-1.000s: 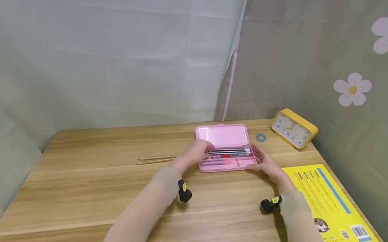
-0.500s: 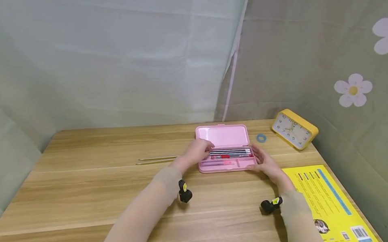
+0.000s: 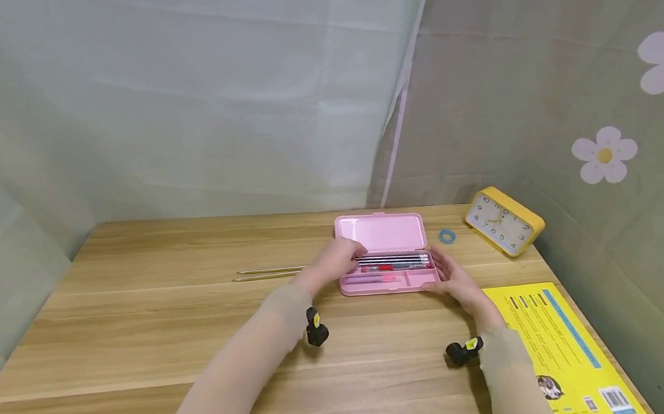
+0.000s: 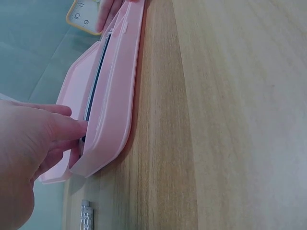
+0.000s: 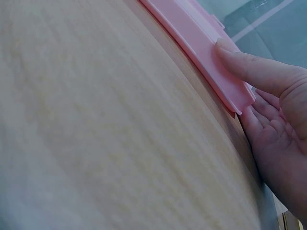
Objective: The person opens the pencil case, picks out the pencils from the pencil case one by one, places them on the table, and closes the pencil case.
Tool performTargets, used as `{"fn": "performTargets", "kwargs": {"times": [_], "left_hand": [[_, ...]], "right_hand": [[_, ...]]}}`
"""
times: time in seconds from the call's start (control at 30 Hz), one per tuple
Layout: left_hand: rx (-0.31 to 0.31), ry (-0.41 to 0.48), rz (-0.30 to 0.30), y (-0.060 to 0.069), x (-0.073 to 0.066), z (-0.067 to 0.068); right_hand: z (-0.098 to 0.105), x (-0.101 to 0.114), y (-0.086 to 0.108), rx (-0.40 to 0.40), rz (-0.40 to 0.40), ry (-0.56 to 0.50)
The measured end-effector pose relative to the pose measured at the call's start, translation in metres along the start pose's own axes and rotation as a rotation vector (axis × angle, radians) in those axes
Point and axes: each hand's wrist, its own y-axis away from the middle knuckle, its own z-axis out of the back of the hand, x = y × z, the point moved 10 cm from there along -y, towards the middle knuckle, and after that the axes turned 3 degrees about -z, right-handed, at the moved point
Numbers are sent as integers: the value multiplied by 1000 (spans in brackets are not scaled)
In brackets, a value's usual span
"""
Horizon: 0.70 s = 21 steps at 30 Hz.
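An opened pink pencil case (image 3: 388, 231) lies on the table, its lid folded back. Dark striped pencils (image 3: 398, 258), a red-and-grey pen (image 3: 381, 268) and a purple-pink pen (image 3: 369, 278) lie inside. My left hand (image 3: 335, 260) reaches into the left end; in the left wrist view, its curled fingers (image 4: 76, 128) pinch the dark pencils (image 4: 97, 76), the contact partly hidden. With my right hand (image 3: 458, 283) I hold the case's right end; in the right wrist view the thumb (image 5: 249, 67) presses the pink front wall (image 5: 206, 60), fingers behind the end.
Two pencils (image 3: 272, 276) lie left of the case, running under my left wrist. To the right are a blue ring (image 3: 446, 236), a yellow clock (image 3: 502, 221) and a yellow book (image 3: 557, 338) near the table's edge. Curtains stand behind.
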Motion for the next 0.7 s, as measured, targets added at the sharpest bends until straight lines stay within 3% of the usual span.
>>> {"fn": "performTargets", "kwargs": {"times": [0.47,0.7], "left_hand": [[-6,-55,16,-8,-2,-1],[-3,-35,9,-10,-2,-2]], "right_hand": [[2,-3,0,-7,-19,11],[3,-5,-1,-17,-33,23]]}}
